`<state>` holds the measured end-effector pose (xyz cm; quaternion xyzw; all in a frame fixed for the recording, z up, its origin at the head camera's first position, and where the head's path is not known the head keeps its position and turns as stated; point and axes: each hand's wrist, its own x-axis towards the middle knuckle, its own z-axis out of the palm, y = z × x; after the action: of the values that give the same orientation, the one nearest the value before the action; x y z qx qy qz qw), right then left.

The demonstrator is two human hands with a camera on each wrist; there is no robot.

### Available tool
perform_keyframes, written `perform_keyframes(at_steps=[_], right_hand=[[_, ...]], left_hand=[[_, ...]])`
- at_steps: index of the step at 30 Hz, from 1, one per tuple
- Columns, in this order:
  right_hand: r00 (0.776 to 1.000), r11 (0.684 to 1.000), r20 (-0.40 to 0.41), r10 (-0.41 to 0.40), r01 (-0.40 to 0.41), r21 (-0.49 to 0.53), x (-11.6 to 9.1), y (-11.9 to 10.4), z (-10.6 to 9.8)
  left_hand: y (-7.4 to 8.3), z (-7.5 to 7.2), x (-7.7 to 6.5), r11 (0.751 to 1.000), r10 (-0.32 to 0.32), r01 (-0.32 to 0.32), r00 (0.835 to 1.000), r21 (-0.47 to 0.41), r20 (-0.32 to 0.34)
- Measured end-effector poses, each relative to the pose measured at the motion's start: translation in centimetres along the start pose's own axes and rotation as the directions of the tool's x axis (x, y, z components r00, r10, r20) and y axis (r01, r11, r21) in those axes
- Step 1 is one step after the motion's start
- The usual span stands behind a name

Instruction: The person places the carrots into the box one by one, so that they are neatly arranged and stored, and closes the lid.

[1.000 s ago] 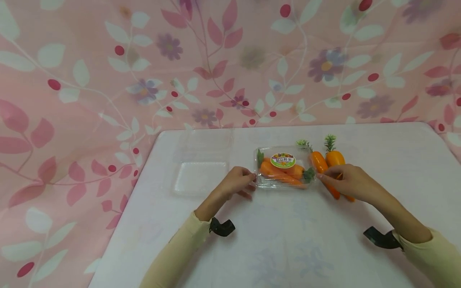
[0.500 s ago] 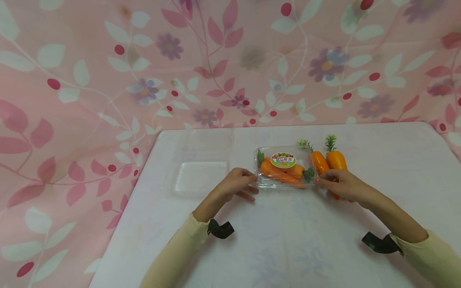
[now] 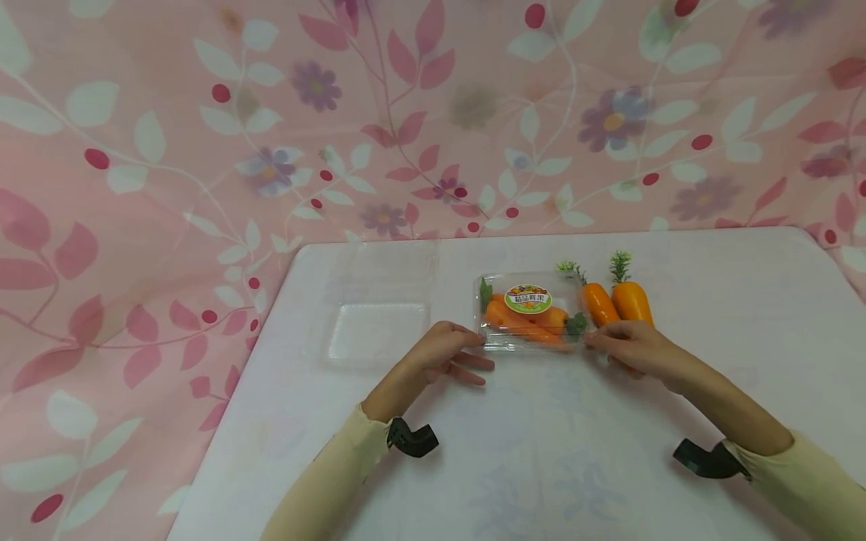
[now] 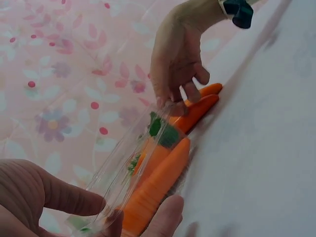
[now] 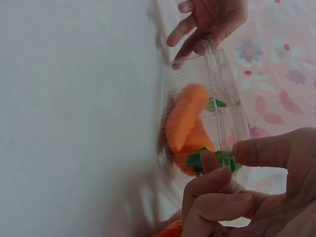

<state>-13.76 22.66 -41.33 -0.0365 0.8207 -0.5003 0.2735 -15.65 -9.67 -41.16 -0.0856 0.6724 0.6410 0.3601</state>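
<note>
A closed clear plastic clamshell box with a round label lies in the middle of the head view. Orange toy carrots and green tops show through its walls. My left hand pinches its left edge between thumb and index finger, the other fingers spread below. At the right edge, my right hand pinches the rim with thumb and curled index finger. Two more toy carrots, a slim one and a thick one, lie just beyond the right hand, their lower ends partly hidden by it.
Left of the hands stands a second clear plastic box, its lid raised against the back. A white cloth covers the table. Behind its far edge hangs a pink floral curtain.
The closed box has shifted slightly left and towards me. My right hand has moved left along with it, uncovering more of the loose carrots; the left hand's lower fingers have spread.
</note>
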Motion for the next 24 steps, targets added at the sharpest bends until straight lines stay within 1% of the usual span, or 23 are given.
perform_keyframes(at_steps=[5,12,14,18,24], right_hand=[[1.000,1.000,-0.025,0.019,-0.019,0.001,0.1,-0.5,0.5],[0.999,1.000,-0.040,0.029,-0.029,0.007,0.2,-0.9,1.2],[0.998,0.999,-0.048,0.036,-0.036,0.010,0.3,-0.9,1.4],[0.997,0.999,-0.067,0.045,-0.043,0.027,0.4,-0.9,1.6],[0.996,0.998,-0.085,0.031,-0.026,0.065,0.4,-0.9,1.7]], left_hand=[[0.1,0.3,0.0,1.000,-0.003,0.003,1.000,0.001,-0.028],[0.5,0.7,0.3,0.995,-0.017,0.023,0.997,0.093,-0.069],[0.6,0.8,0.3,0.994,-0.020,0.028,0.997,0.105,-0.076],[0.7,0.9,0.3,0.994,-0.022,0.031,0.996,0.108,-0.084],[0.7,1.0,0.3,0.994,-0.008,0.017,0.997,0.110,-0.081]])
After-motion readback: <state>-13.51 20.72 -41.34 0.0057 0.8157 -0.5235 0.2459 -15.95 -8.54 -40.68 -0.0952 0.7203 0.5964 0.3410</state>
